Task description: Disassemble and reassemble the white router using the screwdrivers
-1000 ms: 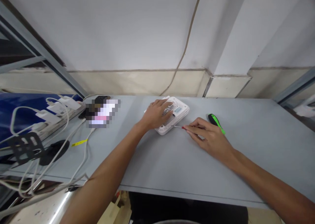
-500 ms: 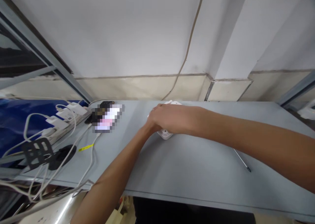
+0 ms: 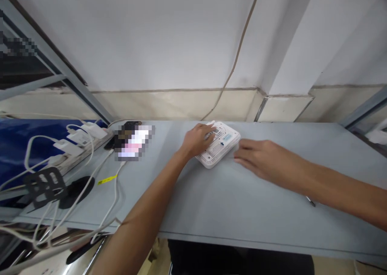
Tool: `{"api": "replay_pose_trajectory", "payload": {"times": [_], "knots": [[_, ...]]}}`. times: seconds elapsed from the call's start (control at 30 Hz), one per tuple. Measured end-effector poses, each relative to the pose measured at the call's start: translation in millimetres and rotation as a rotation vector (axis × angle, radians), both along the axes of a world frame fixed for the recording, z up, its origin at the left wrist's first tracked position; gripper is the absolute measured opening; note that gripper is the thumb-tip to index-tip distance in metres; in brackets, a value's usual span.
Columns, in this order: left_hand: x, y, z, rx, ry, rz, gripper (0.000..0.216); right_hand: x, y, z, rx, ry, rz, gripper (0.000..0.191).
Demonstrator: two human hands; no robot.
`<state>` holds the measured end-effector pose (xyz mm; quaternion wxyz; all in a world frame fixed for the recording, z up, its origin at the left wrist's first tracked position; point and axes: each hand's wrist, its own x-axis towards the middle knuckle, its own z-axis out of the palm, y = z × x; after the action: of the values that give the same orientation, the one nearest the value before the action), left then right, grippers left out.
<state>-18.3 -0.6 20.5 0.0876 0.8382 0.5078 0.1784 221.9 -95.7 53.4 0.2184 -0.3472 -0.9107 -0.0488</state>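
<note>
A white router (image 3: 216,150) lies underside up on the grey table, showing vent slots, screw holes and labels. My left hand (image 3: 198,140) grips its left side, with the fingers over the top face. Just off the right edge of the router is my right hand (image 3: 255,156), slightly blurred, its fingers drawn together. Whatever may be between those fingertips is hidden. Beneath my right forearm pokes out the dark tip of a thin metal rod (image 3: 311,201); the rest of it is covered.
At the left, a power strip (image 3: 87,152) carries several white chargers (image 3: 69,146) and cables. A lit phone (image 3: 133,144), a black stand (image 3: 45,186) and a cable with a yellow tag (image 3: 107,180) are beside it. The wall (image 3: 169,101) runs behind the table (image 3: 242,214).
My right hand has come off the router and moved to the right, uncovering its labelled face. My left hand stays on the router. More of the rod is now covered by my forearm.
</note>
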Motion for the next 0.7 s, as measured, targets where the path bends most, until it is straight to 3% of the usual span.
{"api": "replay_pose_trajectory", "payload": {"times": [0.1,0.33,0.53,0.7], "knots": [[0.1,1.1,-0.4,0.006,0.004,0.004,0.037,16.4,11.5,6.4,-0.013,0.003,-0.03,0.03],[-1.8,1.1,-1.2,0.024,-0.016,-0.027,0.037,10.3,24.6,-11.8,-0.098,-0.088,-0.042,0.032],[0.0,-0.7,0.3,0.005,0.006,-0.009,0.037,19.1,20.6,-4.1,-0.001,-0.015,-0.052,0.035],[3.4,-2.0,-0.6,0.009,0.006,0.001,0.038,21.9,22.4,-9.1,0.021,0.014,0.013,0.035]]}}
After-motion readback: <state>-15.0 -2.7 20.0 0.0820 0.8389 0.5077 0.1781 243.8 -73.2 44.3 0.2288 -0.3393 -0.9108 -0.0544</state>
